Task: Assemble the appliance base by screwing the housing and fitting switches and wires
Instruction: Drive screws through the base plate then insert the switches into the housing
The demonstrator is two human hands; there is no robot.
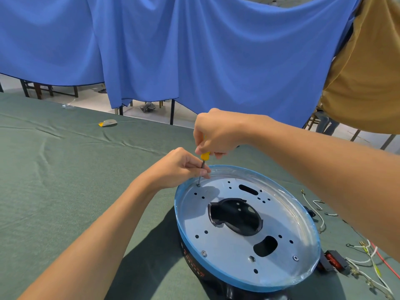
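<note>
Green cloth covers the surface (65, 169), where the round base (227, 245) sits at the lower centre-right of the frame, metal plate up. The right hand (216, 133) grips the yellow handle of the screwdriver (204, 156). The left hand (181, 167) pinches its shaft, with the tip at the plate's upper-left edge. A red switch (332, 259) and wires (365, 261) lie at lower right.

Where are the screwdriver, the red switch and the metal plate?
screwdriver (205, 156): head view, on the exposed end of its yellow handle.
switch (332, 260): head view, on its body, at the red rocker.
plate (227, 245): head view, on bare metal between the holes, near side.
</note>
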